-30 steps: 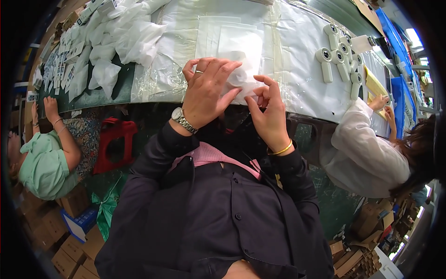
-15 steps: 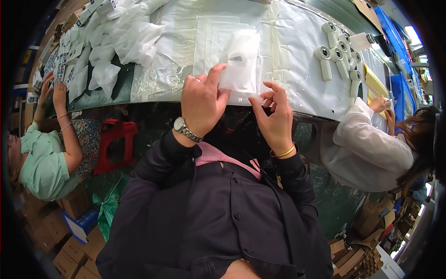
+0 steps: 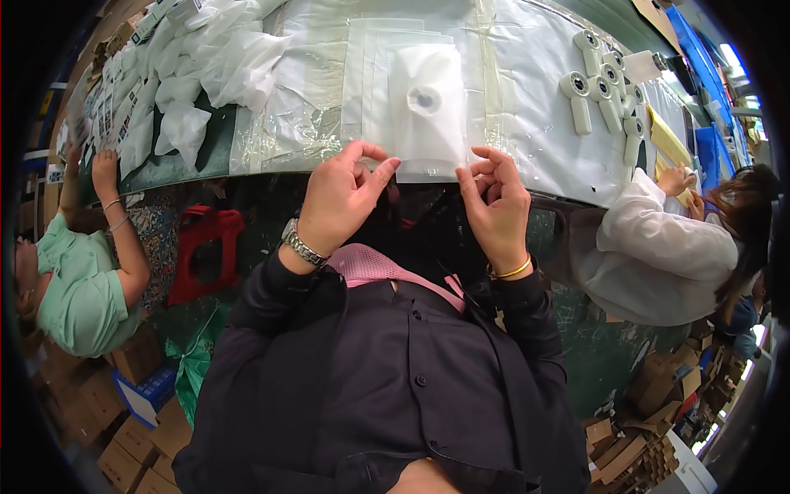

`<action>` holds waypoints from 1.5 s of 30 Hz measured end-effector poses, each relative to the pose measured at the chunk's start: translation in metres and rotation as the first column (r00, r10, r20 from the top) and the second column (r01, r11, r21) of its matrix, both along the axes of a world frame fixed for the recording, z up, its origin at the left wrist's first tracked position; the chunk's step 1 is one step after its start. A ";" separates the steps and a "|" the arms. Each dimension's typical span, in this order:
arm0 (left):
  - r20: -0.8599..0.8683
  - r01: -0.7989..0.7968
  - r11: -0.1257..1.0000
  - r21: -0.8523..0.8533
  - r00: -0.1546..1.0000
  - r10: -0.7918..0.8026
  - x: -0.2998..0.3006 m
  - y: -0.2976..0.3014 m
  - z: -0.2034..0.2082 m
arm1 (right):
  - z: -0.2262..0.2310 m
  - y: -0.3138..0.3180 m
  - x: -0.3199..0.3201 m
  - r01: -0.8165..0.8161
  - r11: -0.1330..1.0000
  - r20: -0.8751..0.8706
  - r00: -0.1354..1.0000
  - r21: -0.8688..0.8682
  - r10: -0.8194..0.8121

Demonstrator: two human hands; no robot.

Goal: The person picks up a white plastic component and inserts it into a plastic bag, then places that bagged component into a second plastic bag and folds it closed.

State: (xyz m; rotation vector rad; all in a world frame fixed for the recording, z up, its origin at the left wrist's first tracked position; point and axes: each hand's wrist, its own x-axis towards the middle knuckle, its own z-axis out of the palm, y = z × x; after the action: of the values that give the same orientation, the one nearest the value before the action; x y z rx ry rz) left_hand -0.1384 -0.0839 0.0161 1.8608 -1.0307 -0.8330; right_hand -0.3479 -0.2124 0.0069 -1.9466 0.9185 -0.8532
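Head view: pouch [image 3: 428, 111] edge under hands [image 3: 350, 198].

Near edge of the white pouch [image 3: 428, 115] behind both hands' fingertips; white parts [image 3: 605, 82] too small to identify.

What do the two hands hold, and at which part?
Both the left hand and right hand pinch the near edge of the white bag.
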 end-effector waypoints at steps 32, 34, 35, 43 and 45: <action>-0.646 0.010 0.999 0.045 0.763 0.022 0.004 0.002 -0.015 | 0.009 0.014 0.034 -0.319 0.921 -0.110 0.947 -0.224 0.302; -0.652 0.017 0.999 0.041 0.758 0.014 0.005 0.002 -0.016 | 0.008 0.014 0.037 -0.335 0.924 -0.108 0.941 -0.182 0.320; -0.657 0.023 0.999 0.032 0.754 0.004 0.005 0.002 -0.016 | 0.008 0.013 0.038 -0.344 0.925 -0.107 0.938 -0.161 0.330; -0.641 0.049 0.998 0.044 0.767 -0.009 0.006 0.000 -0.013 | 0.001 0.013 0.042 -0.398 0.867 -0.202 0.915 -0.300 0.350; -0.645 0.053 0.998 0.044 0.764 -0.012 0.007 0.000 -0.015 | 0.000 0.013 0.041 -0.423 0.844 -0.230 0.903 -0.329 0.363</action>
State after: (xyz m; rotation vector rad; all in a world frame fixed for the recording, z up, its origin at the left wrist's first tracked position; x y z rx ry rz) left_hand -0.1318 -0.0838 0.0012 1.4181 -0.5934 -1.4118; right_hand -0.3066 -0.1997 0.0068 -2.4527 0.4229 -0.6649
